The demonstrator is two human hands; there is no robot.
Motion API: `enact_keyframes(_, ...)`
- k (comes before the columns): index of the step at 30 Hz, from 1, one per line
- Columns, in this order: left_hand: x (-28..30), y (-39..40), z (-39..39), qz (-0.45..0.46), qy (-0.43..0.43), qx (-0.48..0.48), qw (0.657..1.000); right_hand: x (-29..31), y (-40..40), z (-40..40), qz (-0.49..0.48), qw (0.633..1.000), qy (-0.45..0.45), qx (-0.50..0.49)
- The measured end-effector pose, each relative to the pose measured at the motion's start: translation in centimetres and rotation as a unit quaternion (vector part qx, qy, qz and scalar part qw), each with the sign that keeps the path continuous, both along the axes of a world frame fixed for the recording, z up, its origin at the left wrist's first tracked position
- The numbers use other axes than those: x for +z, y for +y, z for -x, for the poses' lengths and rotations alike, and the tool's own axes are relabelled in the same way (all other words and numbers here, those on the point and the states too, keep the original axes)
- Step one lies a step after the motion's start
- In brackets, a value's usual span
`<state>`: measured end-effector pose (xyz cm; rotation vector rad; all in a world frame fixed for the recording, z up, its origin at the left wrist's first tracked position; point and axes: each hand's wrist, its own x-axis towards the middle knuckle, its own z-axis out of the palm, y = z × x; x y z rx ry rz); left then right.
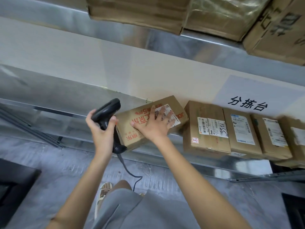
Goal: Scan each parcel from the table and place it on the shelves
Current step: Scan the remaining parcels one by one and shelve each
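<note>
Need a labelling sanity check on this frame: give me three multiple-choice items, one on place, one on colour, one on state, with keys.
1. Where does the box with red print sit?
A. on the floor
B. on the metal shelf, left of the row of boxes
C. on top of that row

2. What colour is the scanner?
A. black
B. yellow
C. white

3. How does the right hand meet the box?
A. fist clear of it
B. pinching a corner
C. flat on its top, fingers spread

Key: 1 B, it rests on the shelf beside the row. 2 A, body and cable are black. 3 C, the palm lies on top while the left hand grips the scanner.
</note>
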<state>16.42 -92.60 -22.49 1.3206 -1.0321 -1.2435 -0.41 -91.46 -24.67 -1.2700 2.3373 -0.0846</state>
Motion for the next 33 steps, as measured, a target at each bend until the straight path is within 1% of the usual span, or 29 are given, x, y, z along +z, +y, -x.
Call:
enact_keyframes(2,0.0,-1.7,-0.7,0.000,-0.014,-0.041,0.999,0.1,-0.2,-0.6,-0.006,1.000,-0.003,-0.019)
enact_keyframes(4,0.5,-2.2,-1.5,0.010,-0.022,-0.059,0.998,0.4,-0.2,-0.1,-0.001,1.000,-0.011,-0.009)
enact_keyframes(6,0.7,-1.5,-2.3,0.031,-0.024,-0.064,0.997,0.8,0.2,1.2,0.033,0.999,-0.030,0.022)
enact_keyframes(8,0.1,0.2,-2.8,0.036,-0.008,-0.058,0.998,1.1,0.8,3.3,0.069,0.994,-0.057,0.068)
enact_keyframes(9,-0.3,1.2,-2.9,0.034,0.000,-0.055,0.998,1.2,1.1,4.4,0.071,0.991,-0.064,0.097)
enact_keyframes(12,-1.2,3.5,-2.0,0.029,0.012,-0.053,0.998,0.8,1.8,6.5,0.027,0.983,-0.052,0.171)
enact_keyframes(14,-1.2,3.8,-1.1,0.028,0.017,-0.052,0.998,0.3,1.9,6.3,0.018,0.983,-0.035,0.181)
enact_keyframes(17,-0.9,2.7,-0.2,0.040,0.014,-0.046,0.998,-0.1,1.5,4.7,0.025,0.988,0.011,0.150)
enact_keyframes(19,-0.5,1.2,-0.1,0.056,0.005,-0.037,0.998,-0.4,1.3,2.9,0.030,0.994,0.037,0.099)
enact_keyframes(22,0.2,-1.2,0.1,0.071,-0.002,-0.032,0.997,-0.9,0.9,0.4,0.034,0.998,0.048,0.005)
enact_keyframes(24,0.4,-2.4,0.4,0.073,-0.006,-0.037,0.997,-0.8,0.2,-0.2,0.032,0.998,0.049,-0.032)
enact_keyframes(28,0.0,-3.6,1.4,0.053,-0.011,-0.068,0.996,-0.5,-0.8,0.0,0.026,0.997,0.035,-0.064)
enact_keyframes(33,-0.3,-2.9,2.6,0.036,-0.018,-0.084,0.996,-0.2,-1.2,1.3,0.041,0.995,0.016,-0.088)
